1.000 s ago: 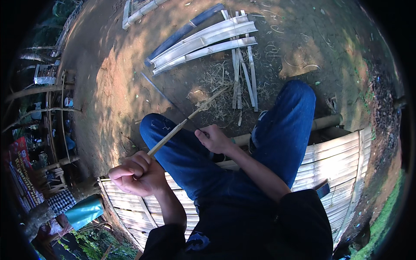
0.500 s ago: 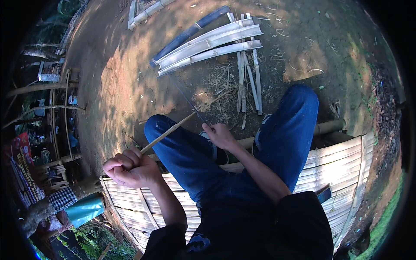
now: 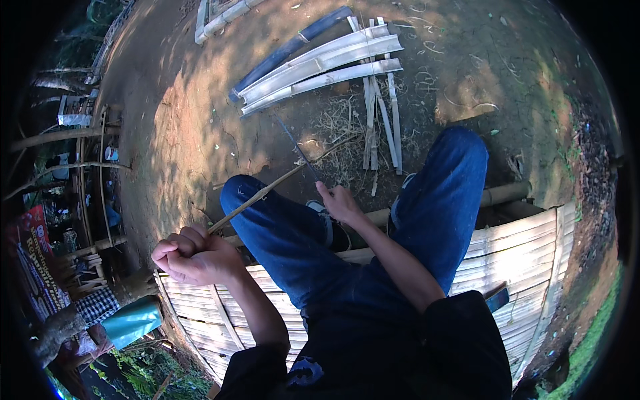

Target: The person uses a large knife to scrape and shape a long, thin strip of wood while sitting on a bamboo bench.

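My left hand (image 3: 199, 256) is closed round the near end of a thin bamboo strip (image 3: 259, 195), which slants up and to the right across my left knee. In my right hand (image 3: 339, 202) is the handle of a long, narrow, dark knife (image 3: 298, 152), its blade pointing away and to the left. The blade crosses the strip near the strip's far part; whether the edge is cutting into it cannot be made out. The handle is mostly hidden by my fingers. Curly bamboo shavings (image 3: 341, 137) lie on the ground beyond my feet.
Split bamboo halves (image 3: 320, 65) and a dark bamboo pole (image 3: 291, 53) rest on narrow slats (image 3: 369, 127) on the dirt ahead. I sit on a bamboo slat bench (image 3: 513, 260), with a phone (image 3: 497, 298) at my right. A teal sheet (image 3: 132, 323) is at the left.
My left hand has pulled slightly back to the left with the strip. My right hand and knife have shifted a little to the right, and the blade now crosses the strip differently.
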The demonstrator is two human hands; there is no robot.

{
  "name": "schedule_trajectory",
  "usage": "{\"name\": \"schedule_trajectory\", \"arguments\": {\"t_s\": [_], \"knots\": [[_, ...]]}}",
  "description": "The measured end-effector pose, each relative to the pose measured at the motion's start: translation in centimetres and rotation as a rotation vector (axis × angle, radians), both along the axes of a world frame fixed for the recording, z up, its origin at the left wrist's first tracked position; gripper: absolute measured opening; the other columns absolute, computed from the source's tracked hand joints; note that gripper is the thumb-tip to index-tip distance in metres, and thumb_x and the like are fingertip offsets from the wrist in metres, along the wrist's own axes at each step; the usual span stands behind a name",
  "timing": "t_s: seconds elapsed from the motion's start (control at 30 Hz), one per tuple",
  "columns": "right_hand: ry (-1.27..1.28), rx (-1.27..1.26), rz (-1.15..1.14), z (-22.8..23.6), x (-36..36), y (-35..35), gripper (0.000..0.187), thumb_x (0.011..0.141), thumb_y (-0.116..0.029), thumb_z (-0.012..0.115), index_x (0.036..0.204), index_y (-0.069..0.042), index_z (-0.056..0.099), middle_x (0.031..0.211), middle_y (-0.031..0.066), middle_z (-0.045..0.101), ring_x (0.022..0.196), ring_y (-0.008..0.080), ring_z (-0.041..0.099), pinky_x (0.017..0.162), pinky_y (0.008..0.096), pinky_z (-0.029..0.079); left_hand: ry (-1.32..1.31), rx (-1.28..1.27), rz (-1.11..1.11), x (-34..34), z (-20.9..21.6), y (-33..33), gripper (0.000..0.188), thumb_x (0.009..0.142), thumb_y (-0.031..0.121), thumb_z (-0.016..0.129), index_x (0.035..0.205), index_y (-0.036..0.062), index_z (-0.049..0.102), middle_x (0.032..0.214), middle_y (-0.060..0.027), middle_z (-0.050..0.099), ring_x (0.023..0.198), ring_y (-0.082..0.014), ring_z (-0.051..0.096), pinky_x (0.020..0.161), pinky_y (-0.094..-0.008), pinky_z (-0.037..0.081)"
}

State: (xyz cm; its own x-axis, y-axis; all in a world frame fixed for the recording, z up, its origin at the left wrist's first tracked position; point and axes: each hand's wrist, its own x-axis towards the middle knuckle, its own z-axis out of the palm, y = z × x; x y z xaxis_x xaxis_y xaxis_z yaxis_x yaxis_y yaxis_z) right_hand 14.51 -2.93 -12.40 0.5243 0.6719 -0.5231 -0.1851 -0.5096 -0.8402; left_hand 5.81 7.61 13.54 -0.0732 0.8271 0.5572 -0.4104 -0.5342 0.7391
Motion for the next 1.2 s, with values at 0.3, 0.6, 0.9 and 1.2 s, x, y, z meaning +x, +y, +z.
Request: {"name": "schedule_trajectory", "arguments": {"t_s": [0.3,0.6,0.9,1.2], "knots": [[-0.284,0.601,0.21,7.1,-1.3,0.4,0.058,0.085,-0.052,0.057,0.073,0.004,0.065,0.05,0.0184,0.053,0.053,0.0316,0.061,0.053,0.0403,0.045,-0.01,0.016,0.032,0.0,-0.3,-0.7,0.01,0.087,0.007,0.04,0.077,0.0086,0.042,0.053,0.0031,0.017,0.044,-0.0071,0.014,0.041,-0.0252,0.015],[-0.138,-0.166,0.01,-2.1,1.0,0.8,0.079,0.085,-0.068,0.044,0.061,0.005,0.061,0.057,0.0194,0.059,0.057,0.0311,0.061,0.057,0.0421,0.045,0.0,-0.04,0.023,-1.9,-0.6,0.9,0.016,0.091,0.009,0.04,0.075,0.0103,0.042,0.057,0.0036,0.018,0.047,-0.0074,0.014,0.044,-0.0249,0.014],[-0.255,0.501,0.232,6.1,-1.3,0.9,0.059,0.084,-0.054,0.056,0.073,0.003,0.066,0.053,0.0198,0.056,0.055,0.035,0.061,0.054,0.0424,0.047,0.0,0.01,-0.024,-1.3,-0.6,-0.2,0.017,0.091,0.009,0.04,0.074,0.0098,0.041,0.057,0.0035,0.017,0.046,-0.0072,0.014,0.043,-0.0249,0.014],[0.186,-0.172,-0.103,-6.0,0.2,0.9,0.075,0.088,-0.066,0.043,0.061,0.002,0.058,0.054,0.0143,0.057,0.052,0.0256,0.06,0.053,0.0392,0.047,0.013,-0.072,0.076,-3.1,-0.9,1.0,0.017,0.09,0.009,0.041,0.073,0.0106,0.041,0.057,0.0036,0.018,0.047,-0.0076,0.016,0.044,-0.0249,0.014]]}}
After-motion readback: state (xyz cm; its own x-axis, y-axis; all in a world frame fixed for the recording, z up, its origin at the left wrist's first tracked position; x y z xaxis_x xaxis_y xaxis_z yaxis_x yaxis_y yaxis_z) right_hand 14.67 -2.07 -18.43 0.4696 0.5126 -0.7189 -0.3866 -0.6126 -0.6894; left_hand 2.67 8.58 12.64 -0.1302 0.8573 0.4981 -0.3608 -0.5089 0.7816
